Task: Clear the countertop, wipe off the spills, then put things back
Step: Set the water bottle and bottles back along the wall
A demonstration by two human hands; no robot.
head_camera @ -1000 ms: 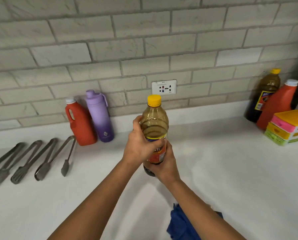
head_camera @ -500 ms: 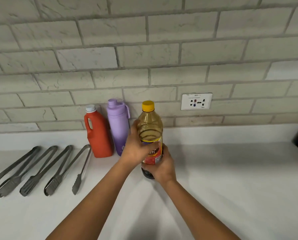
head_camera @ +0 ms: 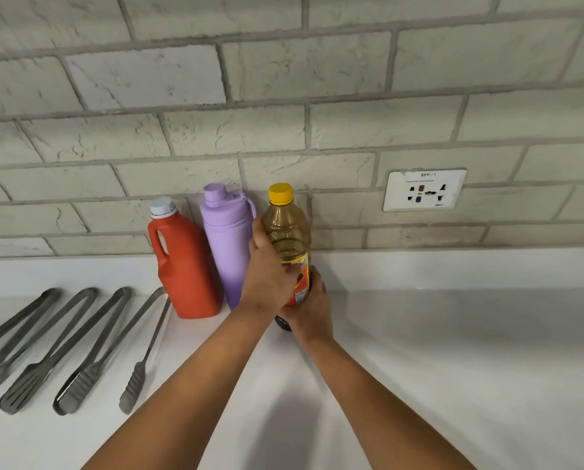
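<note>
Both my hands hold a clear oil bottle point(head_camera: 288, 232) with a yellow cap and a red label, upright near the back of the white countertop point(head_camera: 453, 351). My left hand point(head_camera: 266, 276) grips its middle from the left. My right hand point(head_camera: 312, 307) wraps its lower part from the right and hides the base. The bottle stands right beside a purple water bottle point(head_camera: 227, 239), which stands next to an orange jug point(head_camera: 185, 266) with a white cap. Whether the oil bottle's base touches the counter is hidden.
Several grey metal tongs point(head_camera: 63, 351) lie side by side on the left of the counter. A white wall socket point(head_camera: 424, 190) sits on the brick backsplash to the right. A low white upstand point(head_camera: 453, 266) runs along the wall.
My hands have carried the oil bottle to the left and back, up against the purple bottle. The view swung left, so the bottles, sponges and blue cloth at the right are out of sight.
</note>
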